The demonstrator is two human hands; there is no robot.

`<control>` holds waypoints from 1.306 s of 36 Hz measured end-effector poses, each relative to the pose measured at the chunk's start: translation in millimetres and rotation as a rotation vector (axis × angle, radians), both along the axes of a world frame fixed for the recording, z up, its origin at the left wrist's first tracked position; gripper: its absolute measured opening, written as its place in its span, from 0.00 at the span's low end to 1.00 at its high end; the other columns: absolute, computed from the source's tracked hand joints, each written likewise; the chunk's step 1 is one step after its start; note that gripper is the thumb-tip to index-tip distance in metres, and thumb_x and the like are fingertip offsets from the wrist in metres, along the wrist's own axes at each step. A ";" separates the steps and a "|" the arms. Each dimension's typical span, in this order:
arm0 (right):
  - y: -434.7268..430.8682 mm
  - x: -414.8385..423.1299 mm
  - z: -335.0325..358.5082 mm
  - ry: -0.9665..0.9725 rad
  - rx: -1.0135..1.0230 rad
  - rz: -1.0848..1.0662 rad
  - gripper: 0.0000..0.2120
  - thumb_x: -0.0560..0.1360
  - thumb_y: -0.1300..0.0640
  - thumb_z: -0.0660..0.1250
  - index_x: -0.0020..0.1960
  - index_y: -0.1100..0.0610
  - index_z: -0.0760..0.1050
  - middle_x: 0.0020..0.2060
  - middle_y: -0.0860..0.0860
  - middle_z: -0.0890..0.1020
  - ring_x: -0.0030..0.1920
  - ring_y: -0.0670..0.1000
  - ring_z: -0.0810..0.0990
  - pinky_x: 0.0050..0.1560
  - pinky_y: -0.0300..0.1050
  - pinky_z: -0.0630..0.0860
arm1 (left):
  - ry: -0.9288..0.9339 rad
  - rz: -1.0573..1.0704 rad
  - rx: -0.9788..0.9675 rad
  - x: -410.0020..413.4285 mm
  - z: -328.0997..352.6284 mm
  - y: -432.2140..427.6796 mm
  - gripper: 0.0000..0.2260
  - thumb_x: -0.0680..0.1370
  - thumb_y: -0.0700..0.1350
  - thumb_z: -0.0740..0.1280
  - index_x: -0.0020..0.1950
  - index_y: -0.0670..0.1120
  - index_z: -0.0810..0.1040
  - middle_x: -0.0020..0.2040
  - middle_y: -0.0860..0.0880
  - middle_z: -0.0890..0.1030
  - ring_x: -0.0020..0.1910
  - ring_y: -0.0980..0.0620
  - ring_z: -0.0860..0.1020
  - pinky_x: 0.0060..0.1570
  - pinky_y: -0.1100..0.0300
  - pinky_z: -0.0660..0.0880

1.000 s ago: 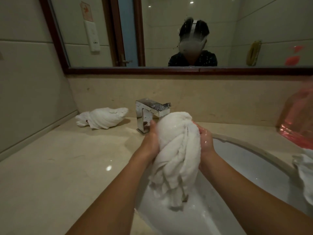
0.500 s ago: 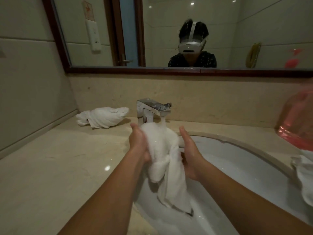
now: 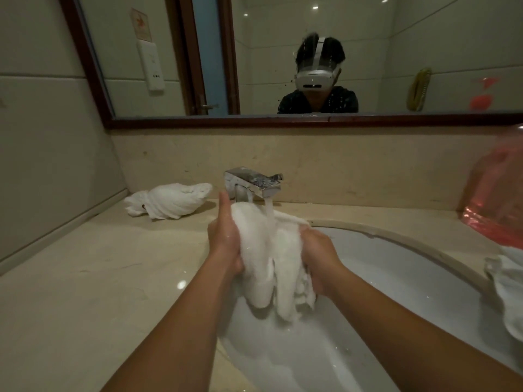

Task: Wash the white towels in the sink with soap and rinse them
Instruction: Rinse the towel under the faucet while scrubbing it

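Head cam, sink station. I see both hands up over the basin w/ a wet white towel [image 3: 266, 250] bunched between them, directly under the tap [image 3: 256, 183]. Water stream [image 3: 268, 212] running from the spout, landing on the top of the towel.

Left hand [image 3: 225, 241]: fingers mostly straight, pointing up, palm pressed flat against the towel's left side. Not curled round it as far as I can tell.

Right hand [image 3: 318, 254]: fingers curled into the cloth, gripping the towel's right side. Fingertips buried in the folds, can't see them.

Towel hangs down from between the hands in two or three thick folds, lower ends dangling above the sink [image 3: 396, 267] bowl; can't tell if they touch the bowl. Bowl is white, suds/foamy water visible at the near side.

Other items: second white towel [image 3: 169, 203], wrung into a lump, lying on the counter [image 3: 99, 278] to the left of the tap, well apart from the hands. Third bit of white cloth [image 3: 506, 290] at the right edge, draped over the sink rim, partly out of frame. Pink bag [image 3: 498, 193] far right on the counter, translucent, contents unclear. Mirror [image 3: 283, 52] on the far wall shows a person w/ a headset.
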State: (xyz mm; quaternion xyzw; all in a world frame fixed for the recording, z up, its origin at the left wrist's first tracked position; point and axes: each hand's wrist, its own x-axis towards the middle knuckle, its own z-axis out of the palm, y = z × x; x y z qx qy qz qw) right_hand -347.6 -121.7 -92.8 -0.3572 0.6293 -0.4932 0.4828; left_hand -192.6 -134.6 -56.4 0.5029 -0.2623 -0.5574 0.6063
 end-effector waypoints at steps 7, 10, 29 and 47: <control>-10.1 -17.9 7.3 -0.263 -0.005 -0.057 0.19 0.83 0.45 0.68 0.60 0.60 0.83 0.46 0.58 0.89 0.49 0.63 0.88 0.59 0.63 0.83 | -0.242 -0.157 0.055 -0.5 -4.1 3.1 0.45 0.67 0.82 0.65 0.64 0.45 0.83 0.50 0.43 0.89 0.50 0.40 0.88 0.48 0.46 0.85; -9.8 -20.8 13.5 -0.458 -0.057 0.052 0.24 0.81 0.39 0.69 0.63 0.59 0.82 0.52 0.60 0.88 0.55 0.64 0.87 0.65 0.65 0.80 | -0.276 -0.140 0.077 -2.1 -9.6 -2.7 0.51 0.65 0.85 0.62 0.70 0.45 0.79 0.53 0.45 0.88 0.51 0.43 0.87 0.47 0.48 0.85; -0.5 -26.6 12.2 -0.301 -0.166 0.149 0.13 0.83 0.56 0.70 0.60 0.66 0.82 0.51 0.62 0.88 0.49 0.61 0.89 0.50 0.56 0.85 | 0.171 -0.034 0.071 2.0 -14.3 -16.8 0.40 0.70 0.75 0.70 0.66 0.43 0.80 0.55 0.37 0.87 0.49 0.31 0.87 0.52 0.27 0.81; -6.6 -6.5 13.7 -0.384 -0.236 0.131 0.15 0.85 0.47 0.64 0.64 0.54 0.81 0.58 0.59 0.87 0.58 0.63 0.86 0.64 0.67 0.79 | -0.120 -0.157 -0.002 -20.2 -8.7 0.8 0.37 0.73 0.77 0.64 0.62 0.46 0.83 0.52 0.44 0.89 0.51 0.40 0.87 0.56 0.39 0.84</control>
